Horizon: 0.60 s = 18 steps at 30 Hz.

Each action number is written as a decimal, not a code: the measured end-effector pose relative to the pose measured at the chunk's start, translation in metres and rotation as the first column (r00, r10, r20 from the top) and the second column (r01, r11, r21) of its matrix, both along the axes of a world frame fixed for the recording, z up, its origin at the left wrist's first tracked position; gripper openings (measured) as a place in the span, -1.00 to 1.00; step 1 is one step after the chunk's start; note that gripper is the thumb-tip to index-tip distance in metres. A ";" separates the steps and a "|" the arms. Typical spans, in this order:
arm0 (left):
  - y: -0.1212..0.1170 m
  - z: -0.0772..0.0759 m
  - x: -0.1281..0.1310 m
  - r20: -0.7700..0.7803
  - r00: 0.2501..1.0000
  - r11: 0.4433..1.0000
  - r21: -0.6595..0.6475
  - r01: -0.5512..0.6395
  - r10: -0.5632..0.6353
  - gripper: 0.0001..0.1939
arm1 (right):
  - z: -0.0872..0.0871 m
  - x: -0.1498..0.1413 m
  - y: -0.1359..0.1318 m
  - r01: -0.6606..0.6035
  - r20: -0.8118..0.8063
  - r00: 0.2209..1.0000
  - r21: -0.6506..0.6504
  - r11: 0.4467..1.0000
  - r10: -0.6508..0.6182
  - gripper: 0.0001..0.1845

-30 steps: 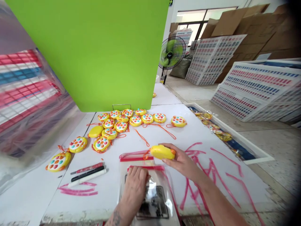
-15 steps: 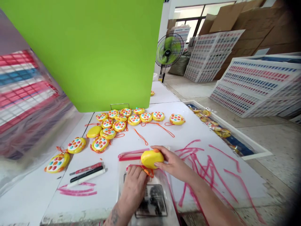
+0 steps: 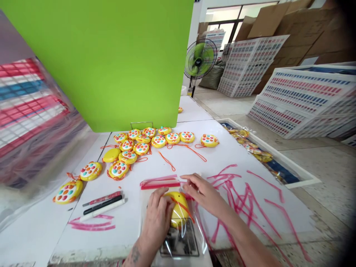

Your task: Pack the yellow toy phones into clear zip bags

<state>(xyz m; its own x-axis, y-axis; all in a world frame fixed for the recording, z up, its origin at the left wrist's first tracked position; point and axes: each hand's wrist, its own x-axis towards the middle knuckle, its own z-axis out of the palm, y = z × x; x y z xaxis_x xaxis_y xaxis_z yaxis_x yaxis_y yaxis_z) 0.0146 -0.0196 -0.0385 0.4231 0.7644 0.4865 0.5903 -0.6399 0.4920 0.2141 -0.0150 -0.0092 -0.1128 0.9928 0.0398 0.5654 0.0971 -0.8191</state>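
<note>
With the yellow toy (image 3: pixel 177 218) as the clock's centre, holds the left arm in from between seven and eight o'clock, with the forearm slanted across the white table (image 3: pixel 130 230). Lays the left hand (image 3: pixel 159 209) palm down at nine o'clock, with knuckles raised, fingers curled and fingertips overlapping the toy's edge. Impossible to say whether pinching plastic there, with the thumb mostly hidden. Stretches the right arm in from four o'clock, long and low, with the wrist nearly straight. Poises the right hand (image 3: pixel 204 193) at two o'clock, just beside the toy, loosely spread, with the index finger extended toward ten and the others bent beneath; apparently without a hold on anything.

At the centre, the toy, plain side up beneath the shiny film of a clear bag (image 3: pixel 182 241) and apparently inside it, with an orange cord (image 3: pixel 187 209) slanting across. Toward six o'clock, the bag's dark print. At nine, well apart, a black pen (image 3: pixel 102 205) beside a white pen (image 3: pixel 104 211). Mostly toward eleven, dotted toys (image 3: pixel 141 148). At three, loose pink strips (image 3: pixel 249 207).
</note>
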 end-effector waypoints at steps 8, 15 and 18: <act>0.001 -0.003 -0.001 0.027 0.999 0.996 -0.090 0.025 -0.023 -0.90 | -0.023 0.050 -0.019 0.238 0.234 0.929 0.223 0.945 -0.289 -0.49; 0.002 -0.002 -0.001 0.051 0.998 0.992 -0.122 0.032 -0.026 -0.90 | -0.010 0.032 -0.025 0.218 0.044 0.975 -0.003 0.976 -0.218 -0.67; 0.003 -0.004 -0.002 0.063 0.997 0.988 -0.150 0.046 -0.037 -0.90 | -0.012 0.009 -0.023 0.128 0.023 0.992 -0.072 0.989 -0.127 -0.62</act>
